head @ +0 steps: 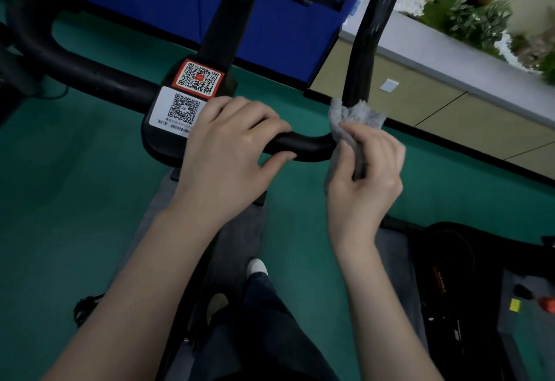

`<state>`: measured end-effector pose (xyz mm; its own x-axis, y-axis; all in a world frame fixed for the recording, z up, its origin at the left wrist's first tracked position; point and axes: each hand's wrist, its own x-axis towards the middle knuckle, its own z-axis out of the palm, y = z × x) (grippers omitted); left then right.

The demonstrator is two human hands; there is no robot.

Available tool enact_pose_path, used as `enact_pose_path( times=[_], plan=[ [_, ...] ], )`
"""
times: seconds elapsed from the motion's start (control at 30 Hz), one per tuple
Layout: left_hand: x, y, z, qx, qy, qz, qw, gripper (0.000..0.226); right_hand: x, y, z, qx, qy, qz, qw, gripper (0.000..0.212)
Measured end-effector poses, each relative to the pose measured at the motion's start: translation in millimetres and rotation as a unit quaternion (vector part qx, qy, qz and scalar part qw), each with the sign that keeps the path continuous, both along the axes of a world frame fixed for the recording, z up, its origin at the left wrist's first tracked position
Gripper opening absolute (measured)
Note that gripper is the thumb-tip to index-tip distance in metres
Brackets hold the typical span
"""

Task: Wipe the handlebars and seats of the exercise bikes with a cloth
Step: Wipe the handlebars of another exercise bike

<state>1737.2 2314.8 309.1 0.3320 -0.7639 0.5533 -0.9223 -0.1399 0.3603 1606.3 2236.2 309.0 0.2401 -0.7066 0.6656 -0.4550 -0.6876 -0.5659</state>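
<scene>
Pale cloth [351, 122] is pinched tight in R hand [365, 176], wrapped at the bend of the black handlebar [303, 143]. L hand [231, 143] is closed round the cross section just beside it. Unwiped upright bar [369, 44] runs up and away from the cloth; open room along it, cabinet [450, 128] well beyond.

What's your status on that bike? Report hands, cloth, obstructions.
Left hand gripping the handlebar beside the QR stickers. Right hand holds the cloth wrapped at the bar's right bend. Nothing blocking the bar.
</scene>
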Motion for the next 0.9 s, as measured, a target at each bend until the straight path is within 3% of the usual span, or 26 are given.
enact_pose_path(
  times=[0.17,0.37,0.5,0.6,0.7,0.77,0.9],
  plan=[
    [0,2,1,0.006,0.006,-0.005,1.0,0.027,-7,-18,32,0.03,0.162,0.106,0.981,0.018],
    [0,4,3,0.007,0.012,0.014,1.0,0.039,24,-42,75,0.069,0.431,0.144,0.888,0.016],
    [0,5,4,0.016,0.007,0.019,1.0,0.041,55,-40,86,0.197,0.474,0.204,0.834,0.021],
    [1,5,5,0.018,0.015,0.013,1.0,0.04,57,-47,88,0.216,0.493,0.234,0.81,0.019],
    [1,5,5,0.018,0.026,0.009,0.999,0.039,40,-61,87,0.175,0.497,0.225,0.819,0.017],
    [1,5,6,0.018,0.031,0.008,0.999,0.04,26,-66,80,0.121,0.461,0.214,0.852,0.016],
    [-5,1,8,0.015,0.027,0.019,0.999,0.045,2,-46,44,0.057,0.254,0.185,0.948,0.019]
  ],
)
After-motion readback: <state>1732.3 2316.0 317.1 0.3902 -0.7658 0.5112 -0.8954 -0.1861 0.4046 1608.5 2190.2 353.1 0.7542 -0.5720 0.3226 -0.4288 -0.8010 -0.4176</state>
